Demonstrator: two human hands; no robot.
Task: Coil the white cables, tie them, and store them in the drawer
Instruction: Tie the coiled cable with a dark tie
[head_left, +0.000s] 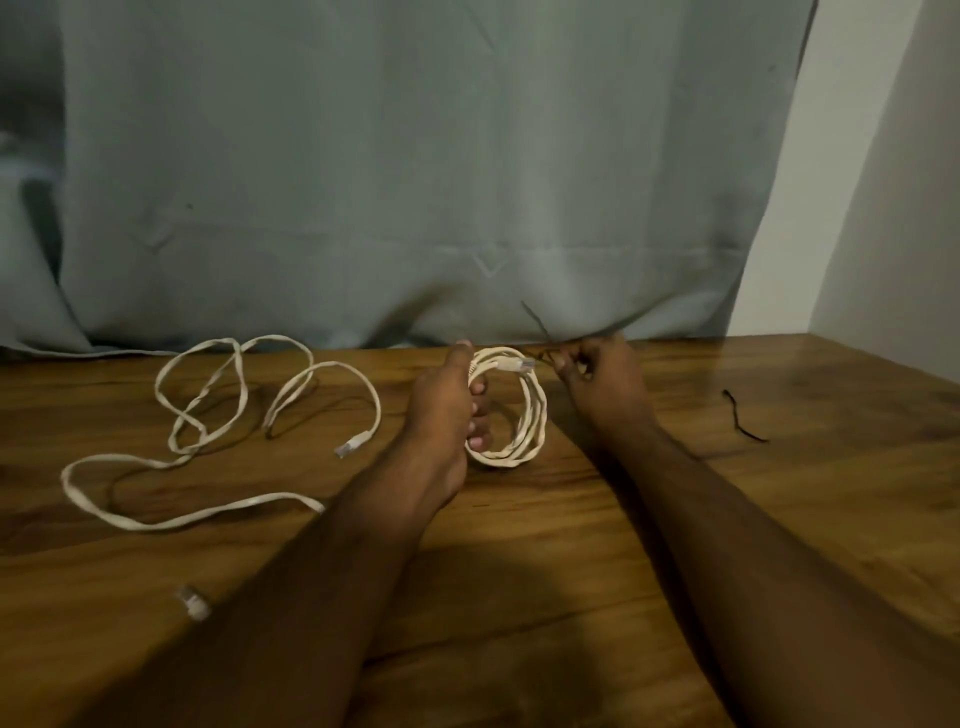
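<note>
Left hand (447, 410): gripped the coiled white cable (522, 410).
Right hand (597, 376): pinched the black tie (540, 325).
Risk: coil could spring loose if my grip slackened.

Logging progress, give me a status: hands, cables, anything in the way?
Left hand grips coiled cable; right hand pinches black tie at its top. Second cable loose on table. Spare tie right. Nothing blocking.

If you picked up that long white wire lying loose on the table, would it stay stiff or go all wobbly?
Probably wobbly: the loose white cable already lies in soft bends and loops on the table. It looks flat and thin, so likely light. Its plug end would probably dangle and swing.
</note>
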